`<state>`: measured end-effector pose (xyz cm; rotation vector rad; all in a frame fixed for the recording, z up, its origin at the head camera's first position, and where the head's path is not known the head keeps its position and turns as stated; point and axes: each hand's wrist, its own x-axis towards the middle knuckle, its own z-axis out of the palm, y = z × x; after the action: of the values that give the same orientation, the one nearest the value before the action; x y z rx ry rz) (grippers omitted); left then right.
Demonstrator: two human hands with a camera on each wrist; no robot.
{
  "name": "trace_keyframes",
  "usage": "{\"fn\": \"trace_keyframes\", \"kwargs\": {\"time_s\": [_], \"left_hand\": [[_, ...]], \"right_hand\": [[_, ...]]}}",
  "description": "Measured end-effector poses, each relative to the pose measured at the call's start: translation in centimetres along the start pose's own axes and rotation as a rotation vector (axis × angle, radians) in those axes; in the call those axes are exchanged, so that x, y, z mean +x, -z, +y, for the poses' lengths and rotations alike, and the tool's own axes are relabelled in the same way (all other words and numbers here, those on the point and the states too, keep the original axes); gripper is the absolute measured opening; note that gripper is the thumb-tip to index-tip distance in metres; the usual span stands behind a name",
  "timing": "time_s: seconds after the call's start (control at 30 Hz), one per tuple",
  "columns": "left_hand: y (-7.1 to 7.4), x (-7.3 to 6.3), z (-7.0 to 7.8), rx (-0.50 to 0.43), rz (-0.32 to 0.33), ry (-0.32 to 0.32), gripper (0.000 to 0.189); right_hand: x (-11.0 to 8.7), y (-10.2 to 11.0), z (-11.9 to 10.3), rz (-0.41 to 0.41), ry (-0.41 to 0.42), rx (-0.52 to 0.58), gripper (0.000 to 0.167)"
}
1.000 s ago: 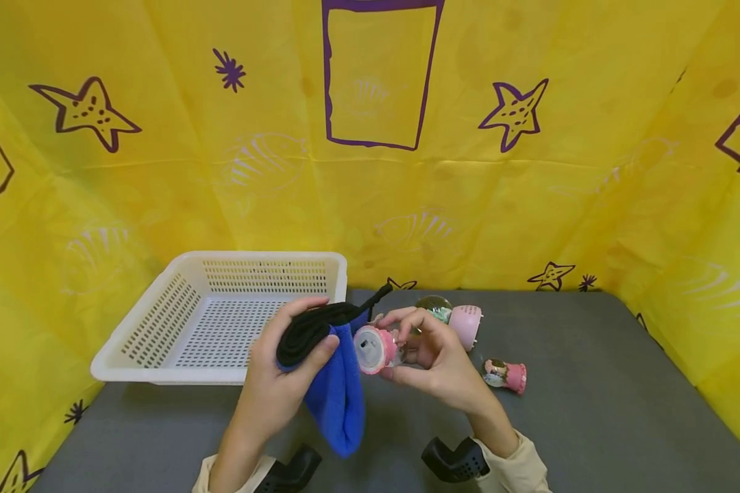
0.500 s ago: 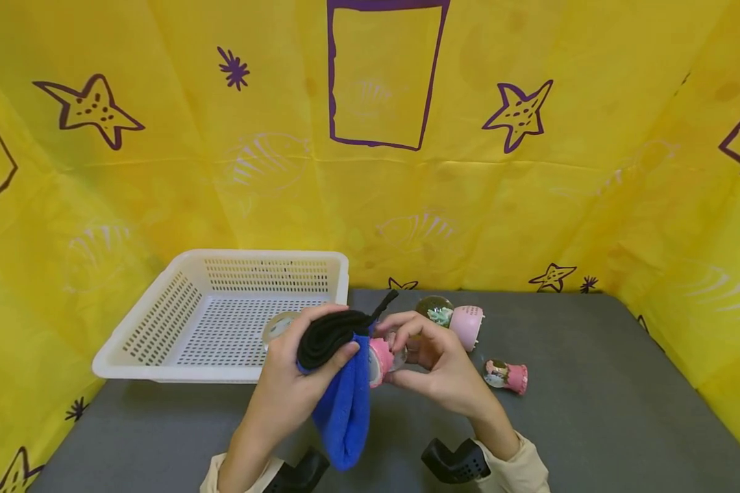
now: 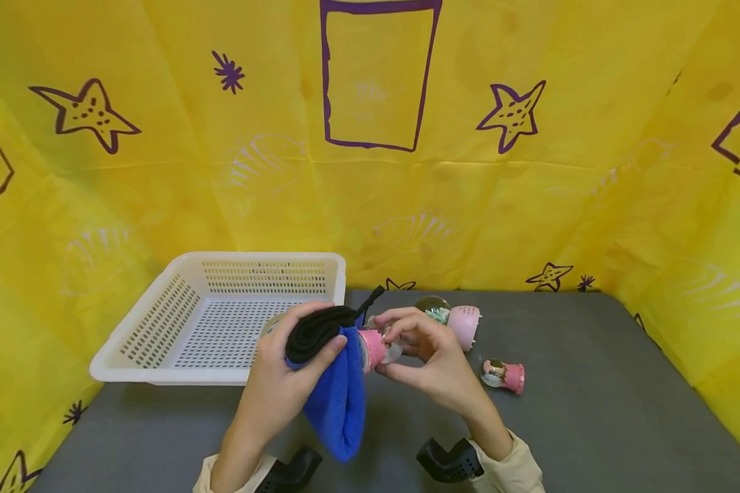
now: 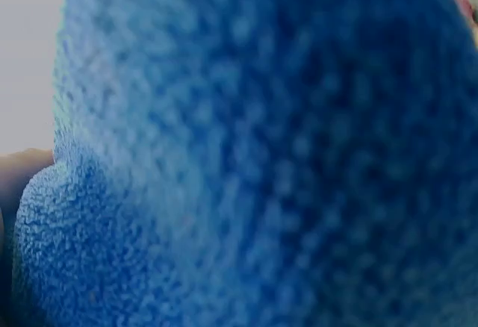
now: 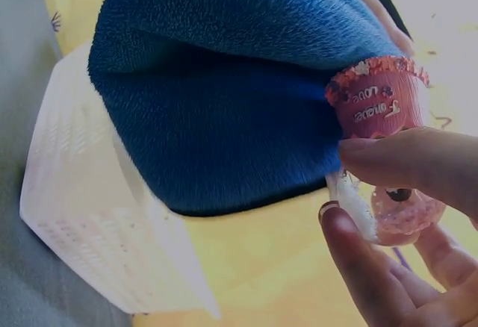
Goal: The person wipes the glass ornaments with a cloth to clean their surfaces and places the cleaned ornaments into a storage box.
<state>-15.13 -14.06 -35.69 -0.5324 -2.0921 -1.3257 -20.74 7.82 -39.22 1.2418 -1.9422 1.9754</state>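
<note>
My left hand [image 3: 284, 383] grips a folded blue and black cloth [image 3: 339, 404] with a thin black strap at its top. In the left wrist view its blue fleece [image 4: 224, 148] fills nearly everything. My right hand [image 3: 434, 356] holds a small snow globe by its clear dome, between thumb and fingers. The globe's pink base [image 3: 373, 348] points left and lies against the cloth. Raised lettering and a beaded rim show on the base [image 5: 373, 107] in the right wrist view; the fingers [image 5: 411, 166] cover part of the dome.
A white perforated basket [image 3: 142, 373] stands at the left; a round item inside is mostly hidden behind my left hand. Beyond my right hand lies a larger snow globe with a pale pink base [image 3: 464, 326]. Another small snow globe [image 3: 513, 377] lies on its side at the right.
The held snow globe has turned: its white underside faced the camera earlier and is now against the cloth. The left hand shifted right, then slightly back left.
</note>
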Motion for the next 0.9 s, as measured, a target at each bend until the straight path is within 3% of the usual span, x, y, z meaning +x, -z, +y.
{"fn": "trace_keyframes", "kwargs": {"time_s": [0.23,0.33,0.53,0.73,0.9], "left_hand": [[2.3,0.2,0.3,0.059,0.149,-0.012,0.048],[3.4,0.2,0.5,0.100,0.223,0.001,0.047],[5.1,0.4,0.3,0.089,0.334,-0.034,0.045],[5.8,0.3,-0.1,0.076,0.367,-0.050,0.044],[5.9,0.5,0.0,0.084,0.372,-0.045,0.043]], "right_hand": [[0.0,0.0,0.0,0.100,-0.061,-0.057,0.053],[0.1,-0.3,0.4,0.129,-0.078,-0.083,0.052],[0.2,-1.2,2.1,0.138,-0.141,-0.110,0.051],[1.2,-2.3,3.0,0.148,-0.215,-0.156,0.051],[3.6,-3.6,4.1,0.119,-0.185,-0.258,0.048]]}}
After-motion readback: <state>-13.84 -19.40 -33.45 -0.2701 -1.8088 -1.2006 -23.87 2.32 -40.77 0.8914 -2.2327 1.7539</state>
